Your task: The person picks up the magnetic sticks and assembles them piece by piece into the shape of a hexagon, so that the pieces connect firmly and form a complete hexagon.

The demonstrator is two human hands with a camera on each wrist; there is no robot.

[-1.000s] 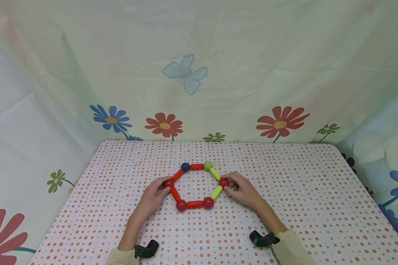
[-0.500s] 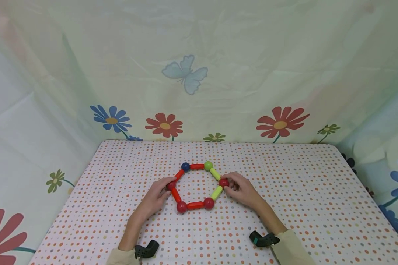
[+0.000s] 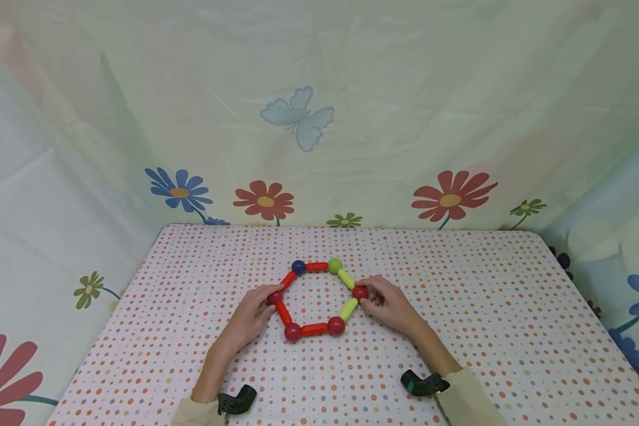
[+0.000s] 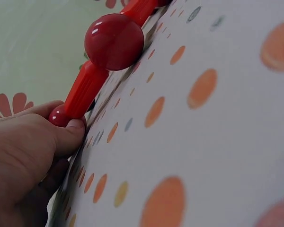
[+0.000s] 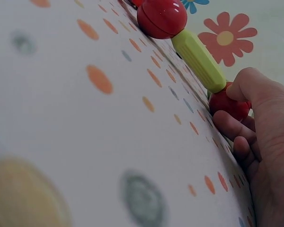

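Note:
A six-sided ring of balls and short rods lies on the dotted table. Its far side has a blue ball [image 3: 298,267] and a green ball [image 3: 335,265], joined by a red rod [image 3: 316,267]. Two red balls, the near-left ball [image 3: 293,332] and the near-right ball [image 3: 336,325], form the near side. My left hand [image 3: 250,313] pinches the red ball [image 4: 59,116] at the left corner, thumb and fingers on either side. At the right corner, my right hand [image 3: 391,303] pinches another red ball [image 5: 228,105], where two yellow-green rods [image 5: 199,60] meet.
The table [image 3: 484,307] wears a white cover with coloured dots. Behind it hangs a pale curtain [image 3: 373,118] printed with flowers and a butterfly. Black wrist straps [image 3: 425,384] sit by the beige sleeves.
My left hand has shifted slightly right, pushing the left corner ball a little inward. The near side of the ring has slid slightly with it. My right hand has stayed in place.

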